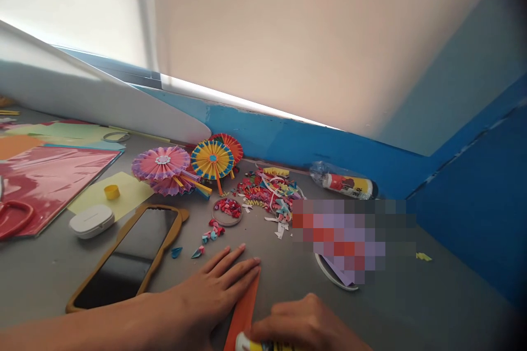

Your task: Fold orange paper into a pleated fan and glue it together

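My left hand [218, 288] lies palm down on the grey table, fingers stretched out, its edge along a narrow orange paper strip [246, 307]. Close to the bottom edge, my right hand [307, 318] is closed around a glue stick [244, 343] with a white tip and yellow label. The tip rests at the strip's near part; whether it touches the paper I cannot tell. Beyond my left fingertips are small folded paper bits [212, 234] in pink and blue. A phone in a brown case [164, 252] lies to the left of that hand.
Pleated paper rosettes [212, 159] stand at the back beside a heap of paper scraps [267, 192]. Another glue stick [349, 185] lies by the blue wall. At left are a white case [92, 221], yellow cap [111, 192], red-handled scissors [16, 216] and paper packet [61, 175]. One patch is pixelated.
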`<control>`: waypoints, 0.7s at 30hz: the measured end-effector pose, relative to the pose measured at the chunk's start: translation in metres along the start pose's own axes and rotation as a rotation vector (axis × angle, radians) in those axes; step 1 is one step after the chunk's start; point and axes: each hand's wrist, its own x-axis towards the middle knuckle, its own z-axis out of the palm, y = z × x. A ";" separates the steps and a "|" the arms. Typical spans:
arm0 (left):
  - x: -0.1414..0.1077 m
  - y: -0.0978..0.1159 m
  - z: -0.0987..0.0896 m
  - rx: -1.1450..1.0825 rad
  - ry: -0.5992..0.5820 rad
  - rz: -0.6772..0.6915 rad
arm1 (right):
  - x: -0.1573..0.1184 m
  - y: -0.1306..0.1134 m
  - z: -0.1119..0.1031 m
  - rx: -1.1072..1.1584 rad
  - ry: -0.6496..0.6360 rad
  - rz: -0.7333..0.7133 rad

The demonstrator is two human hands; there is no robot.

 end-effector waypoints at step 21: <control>0.000 -0.004 -0.003 -0.043 0.024 0.012 | 0.002 0.007 0.002 -0.145 0.093 0.029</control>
